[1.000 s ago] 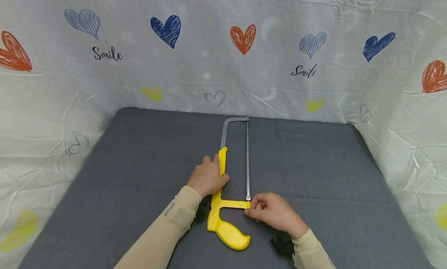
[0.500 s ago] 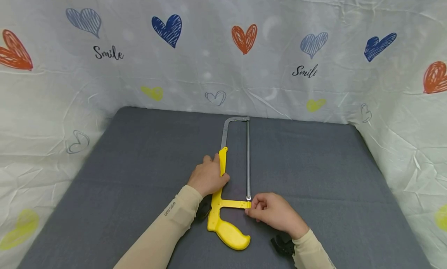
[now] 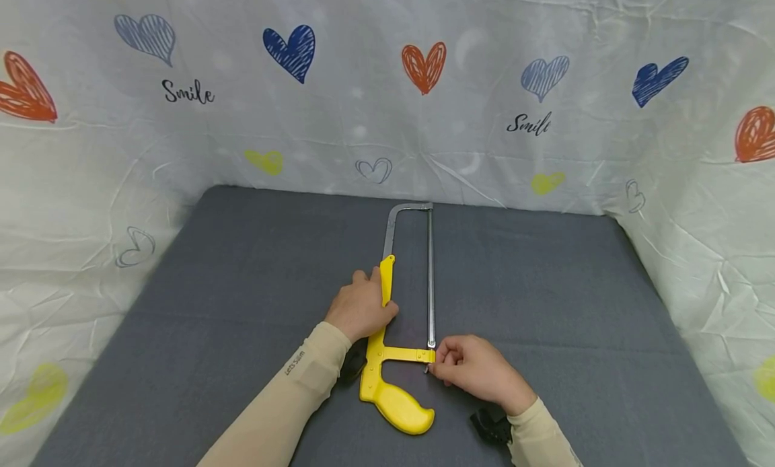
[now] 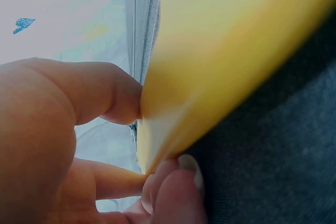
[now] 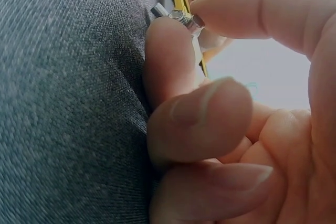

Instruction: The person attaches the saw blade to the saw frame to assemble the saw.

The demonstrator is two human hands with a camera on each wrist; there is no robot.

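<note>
A hacksaw with a yellow frame and handle lies on the grey cloth, its metal front bow pointing away and its blade side to the right. My left hand grips the yellow frame between thumb and fingers; the left wrist view shows the fingertips at the edge of the yellow frame. At the end of the yellow crossbar, my right hand pinches a small silver wing nut between thumb and forefinger. The other fingers of that hand curl close to the cloth.
The dark grey cloth-covered table spreads around the saw. A white curtain printed with hearts rises behind and at both sides. A black wrist device sits under the right wrist.
The wing nut's tip now shows below the right thumb in the head view, where the thumb covered it before, as the right fingers turn slightly. The left hand and saw stay put.
</note>
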